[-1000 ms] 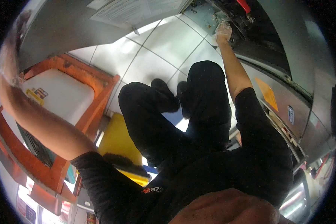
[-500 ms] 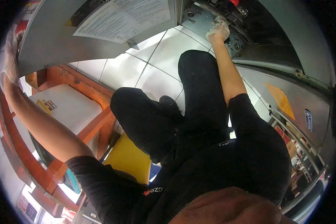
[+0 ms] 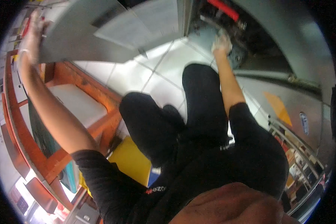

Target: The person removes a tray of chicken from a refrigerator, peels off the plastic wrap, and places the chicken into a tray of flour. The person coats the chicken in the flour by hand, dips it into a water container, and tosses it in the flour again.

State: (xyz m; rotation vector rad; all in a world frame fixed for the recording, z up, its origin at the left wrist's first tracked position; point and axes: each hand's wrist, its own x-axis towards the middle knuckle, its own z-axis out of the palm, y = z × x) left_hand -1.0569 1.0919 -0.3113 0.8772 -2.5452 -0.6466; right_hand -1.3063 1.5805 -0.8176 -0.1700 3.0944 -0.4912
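Observation:
My left hand (image 3: pixel 30 44), in a clear plastic glove, rests along the outer edge of a grey metal door (image 3: pixel 76 41), its fingers stretched upward. A printed sheet (image 3: pixel 138 28) is fixed to the door's face. My right hand (image 3: pixel 222 45), also gloved, reaches into the open machine at the blue-grey panel (image 3: pixel 201 35). Its fingers look drawn together against the panel; blur hides what they hold, if anything. Just above this hand, a red bar (image 3: pixel 224 9) crosses the dark interior (image 3: pixel 259 41).
An orange frame (image 3: pixel 84 82) with a white container (image 3: pixel 76 100) stands at my left. White floor tiles (image 3: pixel 138 76) lie before my knees. A yellow panel (image 3: pixel 130 160) is beside my left leg. On my right are a steel panel (image 3: pixel 287 89) and metal rails (image 3: pixel 298 145).
The view has shifted, bringing more of the red bar into sight. My left hand and the door edge have moved right together. My right hand stays at the panel, now blurred.

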